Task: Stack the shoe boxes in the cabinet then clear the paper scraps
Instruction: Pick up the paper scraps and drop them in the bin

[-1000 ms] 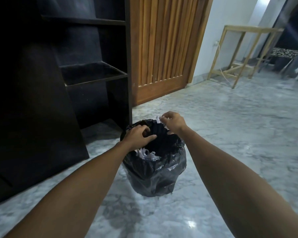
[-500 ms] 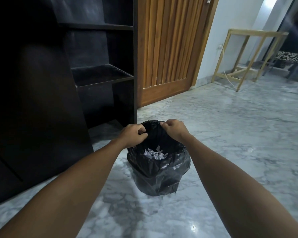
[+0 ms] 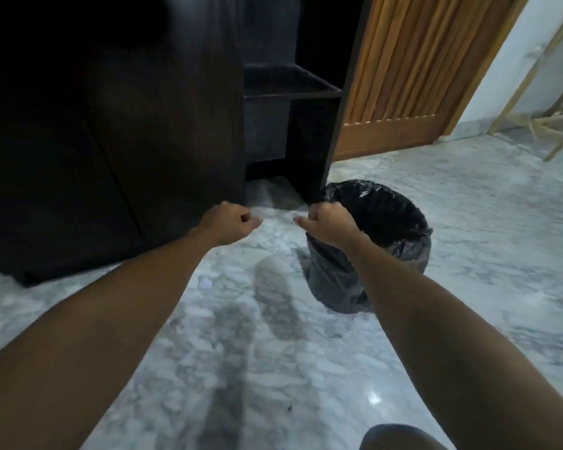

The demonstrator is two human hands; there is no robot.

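Marble floor [image 3: 468, 222] fills the frame; both hands, left hand [image 3: 233, 224] and right hand [image 3: 327, 224], are clenched, holding nothing visible. Lined bin [image 3: 387, 241] sits centre right, nearest the right hand; scraps unseen.
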